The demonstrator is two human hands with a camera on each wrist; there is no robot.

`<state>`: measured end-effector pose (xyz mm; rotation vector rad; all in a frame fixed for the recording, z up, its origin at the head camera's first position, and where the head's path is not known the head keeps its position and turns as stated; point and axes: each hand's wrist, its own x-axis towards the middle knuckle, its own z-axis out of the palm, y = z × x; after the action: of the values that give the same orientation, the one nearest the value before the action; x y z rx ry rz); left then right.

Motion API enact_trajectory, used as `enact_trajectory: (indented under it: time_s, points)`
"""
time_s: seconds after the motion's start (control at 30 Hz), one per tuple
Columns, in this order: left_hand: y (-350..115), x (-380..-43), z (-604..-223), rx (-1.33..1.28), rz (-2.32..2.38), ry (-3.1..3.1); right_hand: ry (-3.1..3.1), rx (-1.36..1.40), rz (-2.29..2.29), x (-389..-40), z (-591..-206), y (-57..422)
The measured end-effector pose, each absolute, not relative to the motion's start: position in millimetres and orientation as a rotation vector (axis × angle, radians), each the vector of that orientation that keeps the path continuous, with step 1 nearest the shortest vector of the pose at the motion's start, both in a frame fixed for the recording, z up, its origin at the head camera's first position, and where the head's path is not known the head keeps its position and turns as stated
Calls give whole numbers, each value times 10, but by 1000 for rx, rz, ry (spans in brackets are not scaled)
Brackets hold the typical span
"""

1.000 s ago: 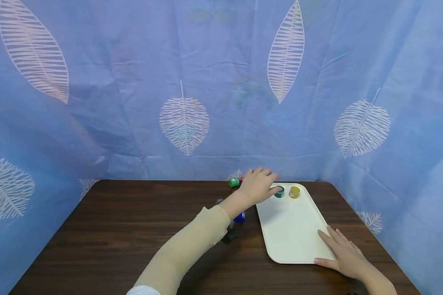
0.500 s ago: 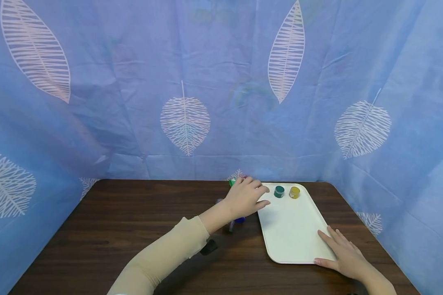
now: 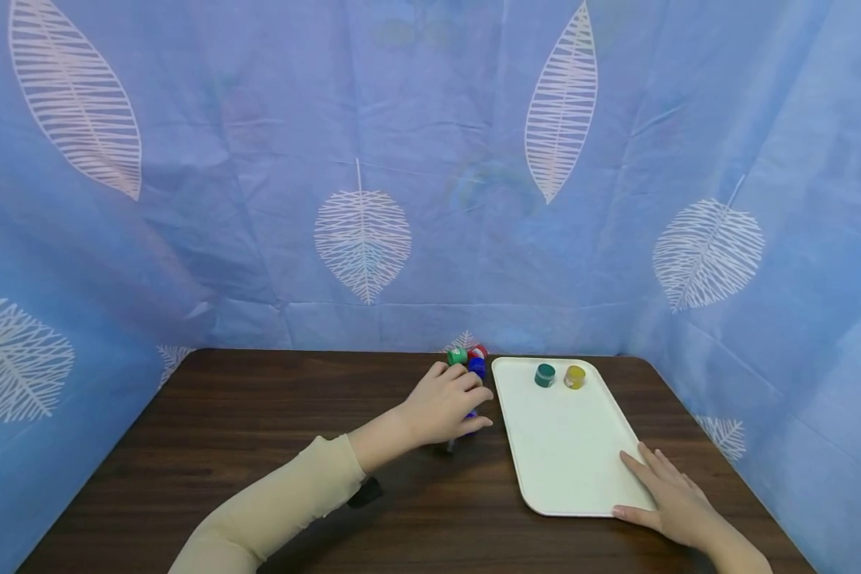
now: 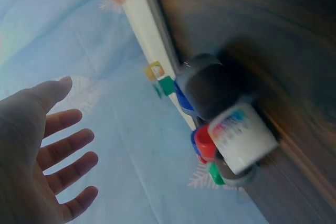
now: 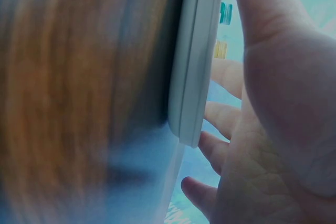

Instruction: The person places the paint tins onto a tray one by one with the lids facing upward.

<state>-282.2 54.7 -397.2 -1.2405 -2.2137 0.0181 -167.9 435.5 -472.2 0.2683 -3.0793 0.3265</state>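
Observation:
My left hand hovers over a cluster of small paint jars left of the tray, fingers spread and holding nothing. A green jar, a red jar and a blue jar show past its fingers; others lie partly hidden beneath it. In the left wrist view a white-looking labelled jar and a dark jar stand nearest, blurred. On the white tray, a dark green jar and a yellow jar sit side by side at the far end. My right hand rests extended fingers on the tray's near right corner.
The dark wooden table ends at a back edge against a blue leaf-patterned cloth. A small black object shows beneath the left forearm.
My left hand has drawn back from beside the dark green jar on the tray, moving left and toward me over the cluster. My right hand has stayed at the tray corner.

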Motion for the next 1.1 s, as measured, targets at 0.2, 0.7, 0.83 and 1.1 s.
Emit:
enact_trajectory:
  time_s: [0.2,0.7,0.83,1.1]
  points:
    - [410,-2828,-4051,-1312,111,-2224,-3081,266,355,-1677,-4732,4364]
    - [283,-2885,-4210,-1421,458,-2340,-3083,252,359,-1667,-4735,4364]
    - [315,-2886,-4224,-1439,528,-2378,-3081,256,347,-1672,-4736,4368]
    - [398,-2915,-4310,-1443,608,-2379,-3076,256,328,-1667,-4733,4365]
